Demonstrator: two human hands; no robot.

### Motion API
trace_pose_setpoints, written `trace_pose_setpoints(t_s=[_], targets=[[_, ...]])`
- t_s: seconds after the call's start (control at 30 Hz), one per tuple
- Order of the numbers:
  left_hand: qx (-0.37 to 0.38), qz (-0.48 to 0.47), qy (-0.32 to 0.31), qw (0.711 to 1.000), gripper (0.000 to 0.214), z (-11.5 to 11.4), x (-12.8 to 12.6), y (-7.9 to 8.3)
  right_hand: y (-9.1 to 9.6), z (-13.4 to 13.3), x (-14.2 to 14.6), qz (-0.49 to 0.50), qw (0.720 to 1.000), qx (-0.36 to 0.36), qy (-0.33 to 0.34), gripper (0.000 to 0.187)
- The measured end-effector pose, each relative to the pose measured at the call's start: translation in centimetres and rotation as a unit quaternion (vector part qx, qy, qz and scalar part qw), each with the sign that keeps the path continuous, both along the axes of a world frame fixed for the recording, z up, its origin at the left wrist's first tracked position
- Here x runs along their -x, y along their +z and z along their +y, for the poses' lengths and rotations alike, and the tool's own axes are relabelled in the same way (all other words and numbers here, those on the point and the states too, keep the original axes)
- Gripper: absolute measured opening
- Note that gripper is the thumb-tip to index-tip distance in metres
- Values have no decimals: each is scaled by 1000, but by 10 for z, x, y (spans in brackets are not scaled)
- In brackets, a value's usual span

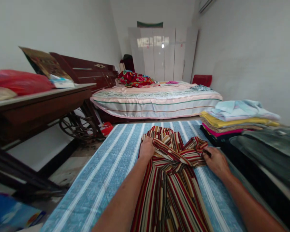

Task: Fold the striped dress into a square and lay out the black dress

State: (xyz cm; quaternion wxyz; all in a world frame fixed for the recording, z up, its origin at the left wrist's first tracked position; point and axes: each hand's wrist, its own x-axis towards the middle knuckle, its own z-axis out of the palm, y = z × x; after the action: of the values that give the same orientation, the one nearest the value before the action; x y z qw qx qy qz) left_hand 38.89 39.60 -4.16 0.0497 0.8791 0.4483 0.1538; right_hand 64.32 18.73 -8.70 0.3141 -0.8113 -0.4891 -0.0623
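On the blue striped cloth (pixel 103 180), lower centre, the left hand (pixel 147 149) grips the striped garment (pixel 176 196) by its upper edge; sleeves lie crossed, lower part unfolded. The right hand (pixel 215 160) pinches a sleeve (pixel 197 146). Far right: stacked folded clothes (pixel 234 121).

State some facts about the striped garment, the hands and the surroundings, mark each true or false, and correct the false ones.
1. The left hand touches the garment of red, tan and black striped fabric. True.
2. The garment lies on a plain red cloth. False: it lies on a blue cloth with white stripes.
3. The right hand holds a gathered part of the garment. True.
4. The stack of folded, multicoloured clothes stands left of the garment. False: the stack is on the right.
5. A red floral fabric bundle lies on the bed with a pale, striped cover. True.
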Motion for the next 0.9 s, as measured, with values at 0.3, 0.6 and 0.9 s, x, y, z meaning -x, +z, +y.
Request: trace_pose_setpoints(t_s=[0.3,0.6,0.9], targets=[[-8,-6,30,1000,33,-5,3,-1,-4,-1,-10,-55,996,40,62,63],[-17,25,34,999,40,-6,0,11,2,-2,-7,-55,994,-30,91,27],[27,111,-21,993,18,18,-15,43,57,-10,21,105,977,-136,124,16]])
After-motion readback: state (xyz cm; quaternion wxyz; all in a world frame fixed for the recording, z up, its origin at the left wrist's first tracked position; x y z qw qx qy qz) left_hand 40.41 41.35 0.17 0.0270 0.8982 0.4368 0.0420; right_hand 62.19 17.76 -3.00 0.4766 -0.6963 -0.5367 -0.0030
